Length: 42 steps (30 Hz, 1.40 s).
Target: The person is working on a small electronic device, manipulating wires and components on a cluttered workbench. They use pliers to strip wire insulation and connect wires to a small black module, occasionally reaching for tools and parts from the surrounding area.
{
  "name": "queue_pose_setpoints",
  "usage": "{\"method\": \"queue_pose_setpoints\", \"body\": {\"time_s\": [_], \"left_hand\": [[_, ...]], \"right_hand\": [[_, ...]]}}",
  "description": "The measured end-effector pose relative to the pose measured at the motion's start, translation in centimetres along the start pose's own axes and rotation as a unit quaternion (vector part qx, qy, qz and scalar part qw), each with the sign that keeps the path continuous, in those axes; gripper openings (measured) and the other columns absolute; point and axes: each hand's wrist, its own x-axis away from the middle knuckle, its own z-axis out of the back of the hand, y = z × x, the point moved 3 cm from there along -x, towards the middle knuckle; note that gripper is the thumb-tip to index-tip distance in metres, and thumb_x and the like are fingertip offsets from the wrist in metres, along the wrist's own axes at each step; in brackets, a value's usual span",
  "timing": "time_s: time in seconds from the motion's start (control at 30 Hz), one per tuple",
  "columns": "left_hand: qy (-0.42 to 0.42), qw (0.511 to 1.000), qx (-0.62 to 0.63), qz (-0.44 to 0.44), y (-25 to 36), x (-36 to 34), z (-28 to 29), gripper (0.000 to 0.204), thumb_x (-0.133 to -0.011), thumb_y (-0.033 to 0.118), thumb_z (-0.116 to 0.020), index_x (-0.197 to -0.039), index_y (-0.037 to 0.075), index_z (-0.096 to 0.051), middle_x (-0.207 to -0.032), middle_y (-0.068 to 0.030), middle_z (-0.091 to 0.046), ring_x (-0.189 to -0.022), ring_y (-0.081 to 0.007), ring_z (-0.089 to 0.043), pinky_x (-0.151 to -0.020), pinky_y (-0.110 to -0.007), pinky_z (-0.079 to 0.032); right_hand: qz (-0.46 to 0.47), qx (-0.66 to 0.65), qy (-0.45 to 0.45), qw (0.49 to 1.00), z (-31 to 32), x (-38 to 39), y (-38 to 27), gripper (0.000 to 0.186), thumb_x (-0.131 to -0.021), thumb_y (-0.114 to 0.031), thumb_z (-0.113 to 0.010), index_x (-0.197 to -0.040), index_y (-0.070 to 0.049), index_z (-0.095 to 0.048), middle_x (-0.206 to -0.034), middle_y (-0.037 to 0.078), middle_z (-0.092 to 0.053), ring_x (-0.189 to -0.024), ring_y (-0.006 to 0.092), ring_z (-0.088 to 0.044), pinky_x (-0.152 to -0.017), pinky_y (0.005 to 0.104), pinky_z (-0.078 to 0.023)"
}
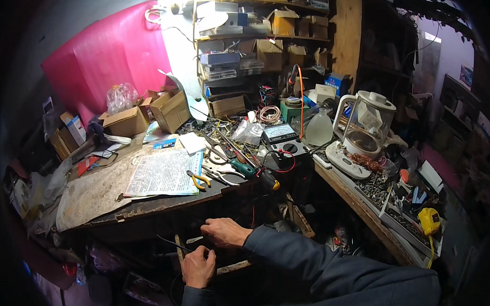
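Note:
Below the workbench's front edge, over an open drawer (233,268), both of my hands are close together. My left hand (199,267) is closed, thumb against the curled fingers, around a thin black cord (170,241) whose free end sticks out to the left. Just beyond it, slightly right, my right hand (226,232) has its fingers bent downward and closed; anything they grip is hidden in shadow. On the bench above lie yellow-handled pliers (198,180) at the edge of a printed sheet (163,173). A second pair of pliers (224,177) rests beside them.
A green-handled screwdriver (242,167) and an analog multimeter (281,138) lie among loose parts. Right of them, a glass kettle (367,124) stands on a side bench with many small metal pieces. Cardboard boxes (170,110) sit behind. A yellow tape measure (429,221) is at the right.

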Motion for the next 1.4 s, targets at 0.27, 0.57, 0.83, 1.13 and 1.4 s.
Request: {"method": "queue_pose_setpoints", "body": {"time_s": [0.27,0.57,0.83,1.13,1.4], "left_hand": [[0.007,1.0,0.007,-0.013,-0.3,-0.1,-0.2,0.026,-0.085,0.032,-0.068,-0.083,0.006,-0.073,-0.078,-0.0209,-0.07,-0.078,-0.0407,-0.069,-0.069,-0.05,-0.053],[0.004,1.0,0.002,-0.007,-0.5,0.0,-0.3,0.025,-0.085,0.032,-0.069,-0.084,0.007,-0.073,-0.079,-0.0206,-0.07,-0.078,-0.0404,-0.069,-0.069,-0.049,-0.054],[-0.002,1.0,-0.008,-0.01,-0.4,-0.2,-0.4,0.024,-0.085,0.03,-0.069,-0.085,0.006,-0.073,-0.081,-0.0191,-0.071,-0.079,-0.0404,-0.068,-0.069,-0.049,-0.053],[-0.018,0.996,-0.075,-0.036,0.0,-0.1,-0.6,0.026,-0.085,0.031,-0.072,-0.084,0.005,-0.073,-0.078,-0.0203,-0.07,-0.076,-0.0411,-0.068,-0.066,-0.048,-0.052],[-0.057,0.997,-0.046,-0.028,0.4,-0.1,-0.3,0.03,-0.086,0.031,-0.071,-0.084,0.002,-0.073,-0.077,-0.0206,-0.07,-0.074,-0.0397,-0.069,-0.065,-0.045,-0.053]], "right_hand": [[-0.005,0.009,-0.012,1.0,0.2,0.0,-0.3,0.013,-0.089,-0.014,-0.063,-0.097,-0.005,-0.064,-0.095,0.016,-0.063,-0.087,0.0372,-0.065,-0.071,0.0467,-0.053],[-0.003,0.009,-0.024,1.0,0.0,-0.1,-0.1,0.013,-0.09,-0.015,-0.062,-0.099,-0.005,-0.063,-0.095,0.015,-0.063,-0.087,0.037,-0.065,-0.072,0.0465,-0.053],[0.018,0.014,-0.013,1.0,-0.6,-0.2,0.6,0.013,-0.087,-0.015,-0.065,-0.097,-0.006,-0.063,-0.095,0.015,-0.062,-0.087,0.0369,-0.065,-0.07,0.0469,-0.053],[0.018,-0.041,0.078,0.996,0.6,-0.2,0.8,0.015,-0.078,-0.009,-0.071,-0.087,-0.001,-0.061,-0.087,0.017,-0.063,-0.084,0.0391,-0.064,-0.069,0.048,-0.052],[0.012,-0.023,0.077,0.997,-0.2,-0.2,1.3,0.016,-0.08,-0.013,-0.072,-0.085,-0.001,-0.062,-0.08,0.018,-0.065,-0.076,0.0397,-0.066,-0.066,0.0475,-0.053]]}}
